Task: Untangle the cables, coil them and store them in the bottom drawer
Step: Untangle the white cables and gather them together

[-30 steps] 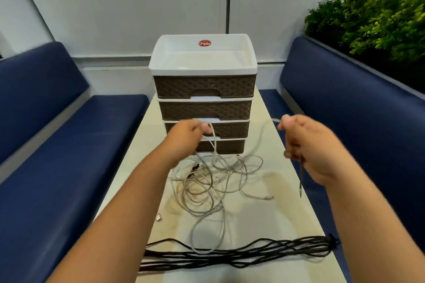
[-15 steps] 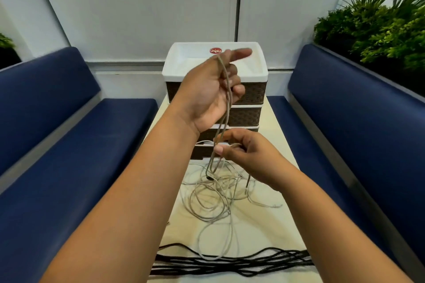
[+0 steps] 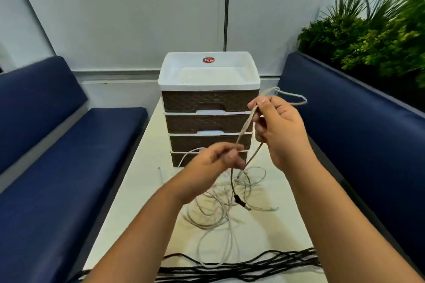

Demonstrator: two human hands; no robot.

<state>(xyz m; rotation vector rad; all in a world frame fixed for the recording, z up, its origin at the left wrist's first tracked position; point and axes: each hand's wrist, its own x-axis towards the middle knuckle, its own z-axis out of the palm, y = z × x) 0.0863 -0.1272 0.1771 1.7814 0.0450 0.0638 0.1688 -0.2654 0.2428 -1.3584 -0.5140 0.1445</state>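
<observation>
Cables lie on the table [image 3: 138,190]: a black bundle [image 3: 241,269] stretched along the near edge, and past it a loose grey tangle [image 3: 218,209]. Above the tangle, the left hand [image 3: 211,165] pinches a grey strand, while the right hand [image 3: 280,126], higher up, grips a loop of the same cable. Behind them stands the drawer unit [image 3: 207,103], its bottom drawer [image 3: 177,158] closed.
</observation>
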